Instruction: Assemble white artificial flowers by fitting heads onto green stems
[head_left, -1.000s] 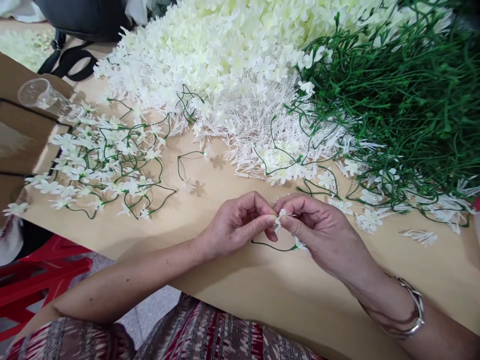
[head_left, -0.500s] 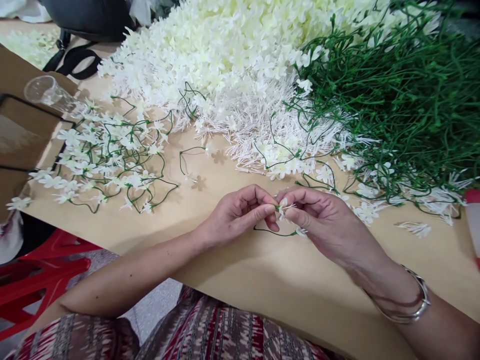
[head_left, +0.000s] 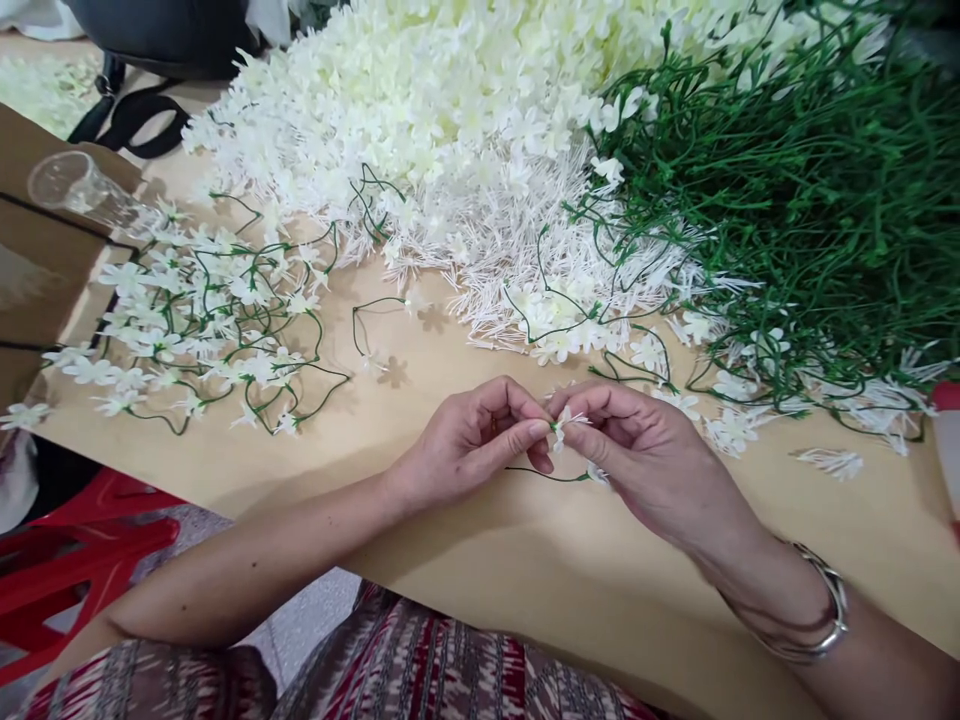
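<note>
My left hand pinches the green end of an artificial stem between thumb and fingers. Right at its tip sits a small white artificial flower, which my right hand grips by the petals from the other side. Thin white stamens poke out beside my right thumb. From below my hands a dark green stem hangs, ending in a second white flower. Both hands are closed and nearly touching, just above the brown table.
White petals are heaped at the back, with white stamens along their front. A pile of green stems lies right. Assembled flower sprigs lie left, near a tipped clear cup and a cardboard box. A red stool stands below.
My fingertips have come closer together around the flower, and my right hand has shifted slightly left. The view has moved a little; the piles look unchanged.
</note>
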